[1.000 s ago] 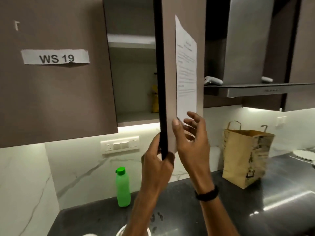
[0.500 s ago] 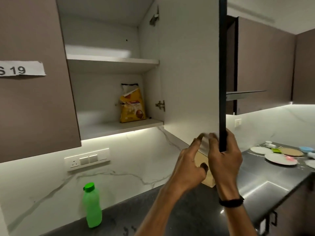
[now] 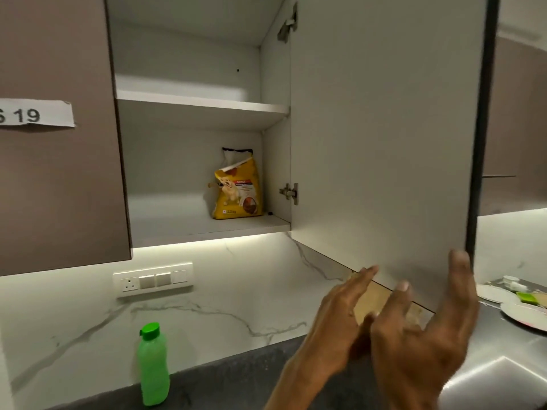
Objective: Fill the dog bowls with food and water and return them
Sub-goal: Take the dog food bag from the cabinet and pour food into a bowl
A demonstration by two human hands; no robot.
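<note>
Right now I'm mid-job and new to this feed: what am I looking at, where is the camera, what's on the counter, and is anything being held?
There is no machine here. A person works with two bare hands, and the single camera sits on their head, looking forward and down.

The left hand and the right hand are both raised with fingers spread near the bottom edge of an open cabinet door. Neither hand holds anything.

Inside the cabinet, a yellow dog food bag stands upright at the right end of the lower shelf. The upper shelf looks bare.

On the dark counter a green bottle with a green cap stands near the marble wall. At far right are white plates. Something tan shows behind the hands; I cannot tell what it is. No dog bowls are in view.
</note>
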